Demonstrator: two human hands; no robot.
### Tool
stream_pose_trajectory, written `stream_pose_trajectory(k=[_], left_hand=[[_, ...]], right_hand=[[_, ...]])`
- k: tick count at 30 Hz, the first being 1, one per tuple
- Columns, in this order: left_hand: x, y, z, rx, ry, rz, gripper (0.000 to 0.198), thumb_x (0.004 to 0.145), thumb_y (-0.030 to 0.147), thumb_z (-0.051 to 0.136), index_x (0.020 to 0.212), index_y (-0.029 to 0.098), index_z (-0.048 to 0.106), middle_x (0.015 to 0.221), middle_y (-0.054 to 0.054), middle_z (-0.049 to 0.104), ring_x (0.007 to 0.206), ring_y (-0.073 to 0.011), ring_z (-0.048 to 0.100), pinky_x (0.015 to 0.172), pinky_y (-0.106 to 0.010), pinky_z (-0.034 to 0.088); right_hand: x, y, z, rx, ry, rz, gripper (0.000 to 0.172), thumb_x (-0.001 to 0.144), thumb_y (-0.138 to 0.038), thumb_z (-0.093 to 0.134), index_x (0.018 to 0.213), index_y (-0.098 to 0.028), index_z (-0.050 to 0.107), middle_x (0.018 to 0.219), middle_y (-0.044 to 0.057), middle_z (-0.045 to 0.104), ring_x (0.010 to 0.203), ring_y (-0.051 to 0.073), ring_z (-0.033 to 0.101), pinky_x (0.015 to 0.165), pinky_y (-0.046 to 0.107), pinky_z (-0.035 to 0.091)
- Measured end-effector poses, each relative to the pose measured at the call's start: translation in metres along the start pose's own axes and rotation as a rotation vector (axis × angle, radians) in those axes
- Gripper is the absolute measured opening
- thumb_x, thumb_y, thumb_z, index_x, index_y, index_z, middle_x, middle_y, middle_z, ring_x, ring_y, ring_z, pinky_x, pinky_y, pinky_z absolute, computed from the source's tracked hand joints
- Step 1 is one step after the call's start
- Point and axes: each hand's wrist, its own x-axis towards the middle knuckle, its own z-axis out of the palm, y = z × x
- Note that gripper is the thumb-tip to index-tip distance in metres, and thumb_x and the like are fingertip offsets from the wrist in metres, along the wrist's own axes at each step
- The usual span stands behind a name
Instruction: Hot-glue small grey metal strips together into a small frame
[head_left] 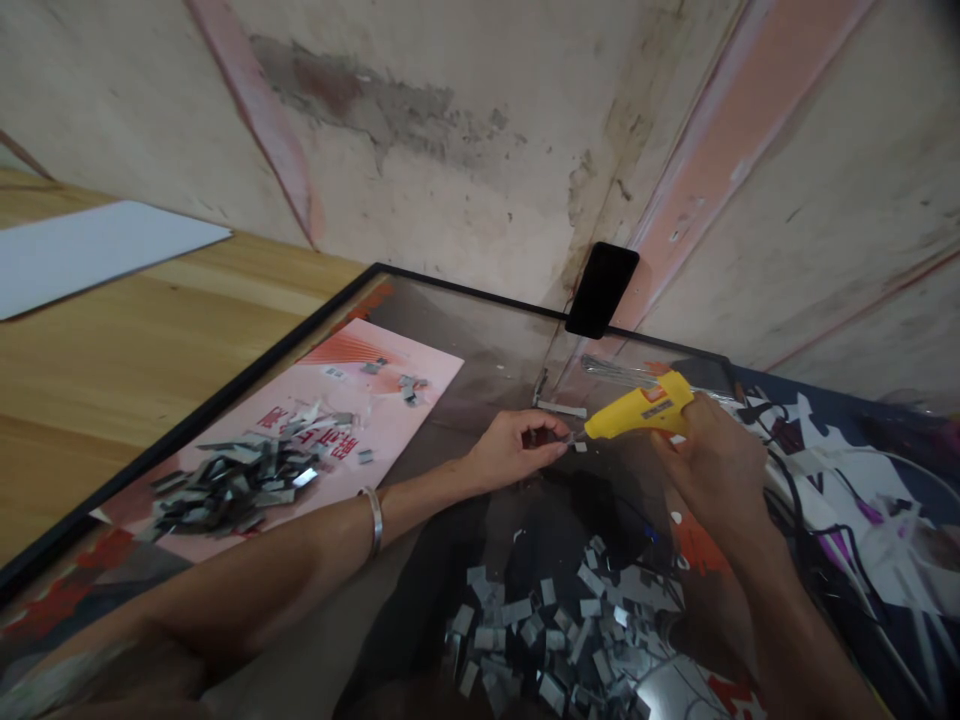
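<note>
My right hand (716, 455) is wrapped round a yellow hot glue gun (637, 408), its nozzle pointing left. The nozzle tip meets the fingertips of my left hand (517, 445), which are pinched together. Between those fingers is a small piece that I cannot make out clearly. A small pale piece (580, 447) lies on the glossy dark surface just under the nozzle. Behind the left fingertips is a thin light strip (561, 410). A silver bracelet (373, 520) circles my left wrist.
Small silvery rectangular pieces (555, 640) are scattered near me. Another heap (240, 480) lies on a pink printed sheet (405, 370) at left. A black phone (602, 290) leans against the wall. Cables and white scraps (847, 480) clutter the right. White board (105, 250) rests on wood.
</note>
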Motion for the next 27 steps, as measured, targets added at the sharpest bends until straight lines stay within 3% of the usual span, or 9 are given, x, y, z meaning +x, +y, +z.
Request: stream_pose_trajectory(k=[21, 24, 27], left_hand=[[0.0, 0.002, 0.0, 0.017, -0.01, 0.004, 0.027, 0.077, 0.032, 0.064, 0.095, 0.012, 0.067, 0.071, -0.001, 0.062, 0.057, -0.0073, 0.046, 0.054, -0.019, 0.036], [0.0, 0.001, 0.0, 0.039, -0.016, 0.024, 0.026, 0.078, 0.032, 0.064, 0.095, 0.012, 0.067, 0.073, -0.002, 0.063, 0.057, -0.0075, 0.047, 0.054, -0.02, 0.037], [-0.001, -0.002, 0.0, 0.102, -0.007, 0.069, 0.024, 0.078, 0.029, 0.063, 0.094, 0.012, 0.067, 0.077, -0.003, 0.065, 0.06, -0.0085, 0.051, 0.055, -0.02, 0.039]], right_hand=[[-0.001, -0.005, 0.001, 0.011, -0.029, 0.05, 0.018, 0.081, -0.036, 0.05, 0.085, -0.018, 0.051, 0.08, 0.007, 0.059, 0.075, 0.022, 0.055, 0.057, 0.029, 0.032], [0.004, 0.002, 0.005, 0.025, -0.072, 0.131, 0.024, 0.08, -0.039, 0.05, 0.09, -0.018, 0.053, 0.083, 0.008, 0.061, 0.076, 0.023, 0.057, 0.058, 0.029, 0.033], [0.009, 0.03, 0.021, 0.068, -0.165, 0.326, 0.038, 0.076, -0.048, 0.053, 0.097, -0.016, 0.055, 0.085, 0.01, 0.064, 0.075, 0.024, 0.058, 0.061, 0.03, 0.036]])
